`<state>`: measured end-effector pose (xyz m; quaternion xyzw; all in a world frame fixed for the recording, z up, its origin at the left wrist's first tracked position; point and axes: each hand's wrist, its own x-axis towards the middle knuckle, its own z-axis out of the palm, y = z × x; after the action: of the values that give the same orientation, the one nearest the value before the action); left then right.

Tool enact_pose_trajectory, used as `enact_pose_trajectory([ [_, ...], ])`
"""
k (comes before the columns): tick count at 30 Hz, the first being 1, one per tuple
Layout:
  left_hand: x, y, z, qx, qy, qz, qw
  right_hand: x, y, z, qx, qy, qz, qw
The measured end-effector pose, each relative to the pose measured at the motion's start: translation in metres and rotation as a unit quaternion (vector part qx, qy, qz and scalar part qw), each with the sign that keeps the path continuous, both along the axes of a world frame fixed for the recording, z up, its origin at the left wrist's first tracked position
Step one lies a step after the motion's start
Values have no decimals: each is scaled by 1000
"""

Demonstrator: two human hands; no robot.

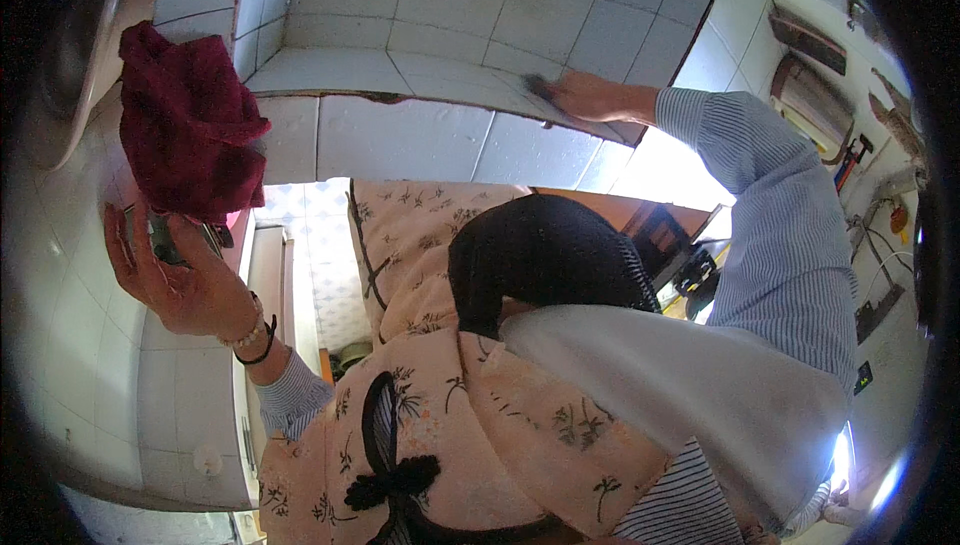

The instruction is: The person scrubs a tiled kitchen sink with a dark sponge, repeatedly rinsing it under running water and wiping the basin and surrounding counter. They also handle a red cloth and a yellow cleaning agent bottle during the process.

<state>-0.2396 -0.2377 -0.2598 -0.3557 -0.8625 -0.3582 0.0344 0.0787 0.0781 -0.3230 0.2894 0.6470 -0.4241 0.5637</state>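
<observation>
My left hand (184,271), with a beaded bracelet and a black band on the wrist, has its fingers bent and spread just below a crumpled maroon cloth (187,125). A dark, shiny object (165,237) shows between and behind these fingers; whether the hand grips it or the cloth is unclear. On the right, my blurred right hand (596,97) is over the front edge of a white-tiled counter (450,72), with a small dark object (538,86) at its fingertips. What this object is cannot be made out. Striped sleeves cover both arms.
A peach patterned apron (420,425) with black trim covers my front. The counter's tiled front (397,132) runs across the view. At the left is a tiled wall (67,282); behind my right arm are a wooden cabinet (600,207) and hanging cables (881,245).
</observation>
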Motion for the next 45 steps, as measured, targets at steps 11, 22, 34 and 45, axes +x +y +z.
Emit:
enact_pose_trajectory([
  [11,1,-34,-9,-110,63,9,992,18,47,16,-34,44,313,948],
  [22,6,-58,-11,-121,71,-13,990,-2,54,-121,146,159,320,923],
  [34,16,-10,21,-79,58,-15,995,-145,-13,-143,353,373,-80,854],
  [45,25,-22,18,-71,37,66,995,-120,2,-190,453,586,140,657],
])
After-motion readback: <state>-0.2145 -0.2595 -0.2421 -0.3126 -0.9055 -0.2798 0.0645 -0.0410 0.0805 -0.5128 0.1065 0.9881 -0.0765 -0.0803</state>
